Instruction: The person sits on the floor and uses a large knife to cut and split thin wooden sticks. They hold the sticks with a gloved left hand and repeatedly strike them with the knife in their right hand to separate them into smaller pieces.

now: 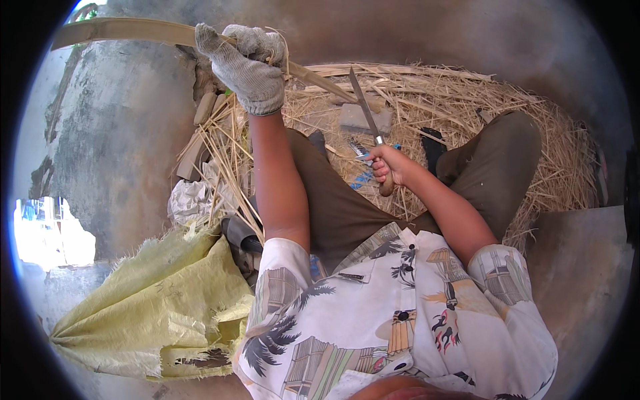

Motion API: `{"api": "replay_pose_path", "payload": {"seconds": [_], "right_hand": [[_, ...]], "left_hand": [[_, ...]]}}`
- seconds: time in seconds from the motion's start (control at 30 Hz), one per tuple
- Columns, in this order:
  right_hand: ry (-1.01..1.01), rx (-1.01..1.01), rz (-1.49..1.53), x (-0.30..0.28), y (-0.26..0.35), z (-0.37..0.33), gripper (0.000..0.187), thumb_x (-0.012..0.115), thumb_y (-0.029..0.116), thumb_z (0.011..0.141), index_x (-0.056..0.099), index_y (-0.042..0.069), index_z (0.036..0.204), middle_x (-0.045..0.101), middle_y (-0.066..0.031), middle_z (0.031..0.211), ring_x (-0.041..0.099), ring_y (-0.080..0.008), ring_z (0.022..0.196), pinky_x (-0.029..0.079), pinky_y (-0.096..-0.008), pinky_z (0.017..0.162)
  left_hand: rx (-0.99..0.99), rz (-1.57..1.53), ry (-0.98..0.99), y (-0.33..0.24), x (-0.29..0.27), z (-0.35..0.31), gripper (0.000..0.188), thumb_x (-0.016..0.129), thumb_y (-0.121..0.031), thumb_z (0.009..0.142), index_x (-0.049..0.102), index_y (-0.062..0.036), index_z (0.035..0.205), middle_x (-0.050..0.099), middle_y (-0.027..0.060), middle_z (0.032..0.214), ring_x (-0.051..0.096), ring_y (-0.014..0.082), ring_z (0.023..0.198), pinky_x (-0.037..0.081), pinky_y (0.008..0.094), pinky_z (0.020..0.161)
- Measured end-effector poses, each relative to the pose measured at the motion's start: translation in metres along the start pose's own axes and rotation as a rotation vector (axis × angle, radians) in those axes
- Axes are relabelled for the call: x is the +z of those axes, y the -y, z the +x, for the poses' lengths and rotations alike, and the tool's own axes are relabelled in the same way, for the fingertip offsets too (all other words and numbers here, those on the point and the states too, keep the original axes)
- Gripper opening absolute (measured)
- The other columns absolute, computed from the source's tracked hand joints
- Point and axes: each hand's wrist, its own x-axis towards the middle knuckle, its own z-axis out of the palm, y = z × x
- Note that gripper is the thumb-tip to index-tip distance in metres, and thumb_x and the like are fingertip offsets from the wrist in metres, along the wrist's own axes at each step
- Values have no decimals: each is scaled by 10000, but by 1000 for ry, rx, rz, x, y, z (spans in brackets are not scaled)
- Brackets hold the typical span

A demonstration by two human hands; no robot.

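We see our left hand (pixel 248 67), in a grey knit glove, with fingers closed around a long bamboo strip (pixel 133 30) that runs out past the fingers to the left. Our bare right hand (pixel 387 165) has fingers wrapped tight on the wooden handle of a knife (pixel 365 110); its blade points up from the fingers, tip touching the strip. Straw (pixel 467 100) lies beyond both hands.

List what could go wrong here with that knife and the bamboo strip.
1. The right hand is bare on the knife, whose blade points toward the gloved left hand; a slip might cut it.
2. The bamboo strip is long and bent; it could spring or twist loose.
3. The straw-like shavings underfoot may hide sharp offcuts.
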Motion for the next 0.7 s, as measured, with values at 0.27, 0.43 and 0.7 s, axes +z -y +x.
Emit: {"api": "replay_pose_path", "payload": {"seconds": [0.27, 0.43, 0.7], "right_hand": [[-486, -404, -543, 28, 6, -43, 226, 647, 166, 835, 559, 2, 707, 526, -55, 558, 463, -177, 374, 357, -371, 358], [-498, -911, -641, 47, 17, -49, 304, 674, 214, 850, 569, -1, 661, 544, -44, 556, 487, -123, 479, 405, -333, 473], [-637, -765, -815, -1, -6, -3, 288, 669, 195, 853, 591, -19, 677, 559, -40, 559, 544, -134, 512, 433, -348, 516]], "left_hand": [[22, 51, -153, 14, 20, 0, 675, 519, -683, 954, 357, -152, 569, 251, -29, 484, 238, 134, 396, 229, 302, 383], [-39, -1, 14, 15, 8, -4, 707, 506, -735, 926, 320, -162, 556, 235, -27, 482, 250, 145, 414, 225, 307, 406], [-107, -10, 22, 21, 3, 3, 776, 426, -845, 876, 292, -161, 535, 215, -28, 483, 201, 150, 413, 161, 316, 419]]}}
